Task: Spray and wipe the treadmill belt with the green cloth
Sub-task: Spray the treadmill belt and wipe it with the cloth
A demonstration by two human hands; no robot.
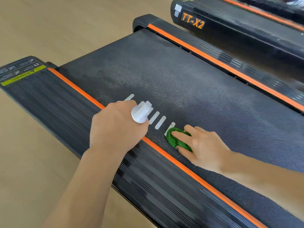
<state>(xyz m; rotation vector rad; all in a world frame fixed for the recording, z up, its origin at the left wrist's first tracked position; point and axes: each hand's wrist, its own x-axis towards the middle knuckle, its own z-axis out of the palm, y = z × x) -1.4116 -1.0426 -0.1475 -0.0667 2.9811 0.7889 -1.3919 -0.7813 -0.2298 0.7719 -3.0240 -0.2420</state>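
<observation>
On black belt (189, 76), crumpled green cloth (176, 139), pale misted patch

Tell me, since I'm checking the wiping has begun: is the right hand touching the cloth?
Touching. The head view shows the right hand lying on the green cloth, fingers spread across it, pressing it against the belt.

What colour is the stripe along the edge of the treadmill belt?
Orange stripe, clearest in the head view.
</observation>
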